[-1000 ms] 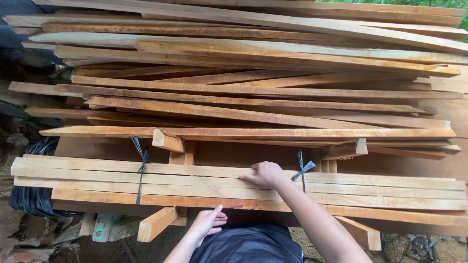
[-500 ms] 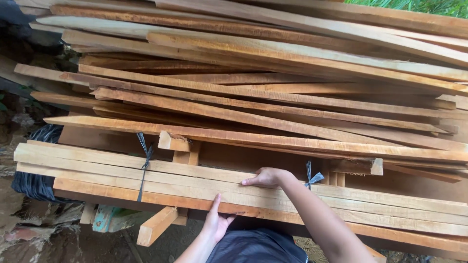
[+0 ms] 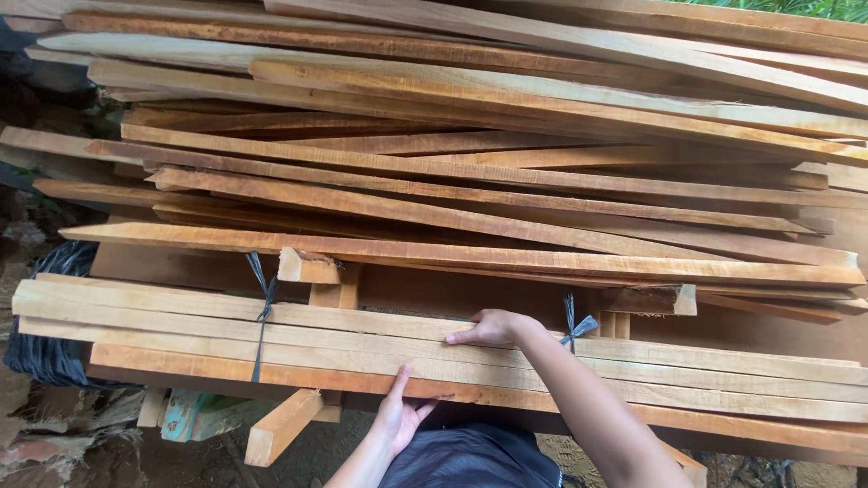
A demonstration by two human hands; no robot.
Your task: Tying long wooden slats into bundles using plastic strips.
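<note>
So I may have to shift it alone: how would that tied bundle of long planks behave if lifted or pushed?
The bundle of planks would probably stay stiff, being sawn wood bound by two black ties. It looks heavy and awkward, since it runs well past both hands. Pushed, it would likely slide rather than roll, as the planks lie flat.

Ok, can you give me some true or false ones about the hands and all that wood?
1. The right hand rests on top of the tied bundle of wooden slats. True.
2. The left hand holds a hammer. False: it touches the bundle's near edge, with no tool.
3. Dark straps bind the bundle. True.
4. The loose slats behind are stacked neatly upright. False: they lie flat, criss-crossed.
</note>
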